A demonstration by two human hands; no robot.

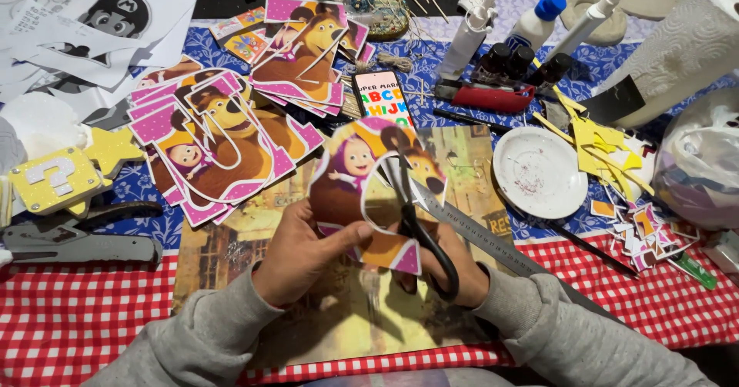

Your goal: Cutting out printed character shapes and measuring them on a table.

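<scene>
Two hands work one printed cutout [362,179] above the middle of the table. The left hand [304,252] pinches the cutout's lower left edge, thumb on the printed face and fingers behind. The right hand [454,268] is closed through the black loops of the scissors [419,225]; the blades point up and away into the sheet, parted narrowly at a white border between the two printed figures.

The cutout stands tilted toward the camera, clear of the brown picture board [339,310] lying under both hands. A steel ruler [481,237] runs diagonally just behind the right hand, touching the board's right edge.

Left of the grip, a fanned stack of finished cutouts [215,145] overlaps the board's upper left corner. A second stack [308,52] lies farther back. A white plate [539,171] sits right of the ruler, with yellow and pink paper scraps [623,202] beyond it. A glue gun [77,241] lies near the left table edge. Open room remains on the board near the forearms and on the red checked cloth [77,318] along the near edge.
</scene>
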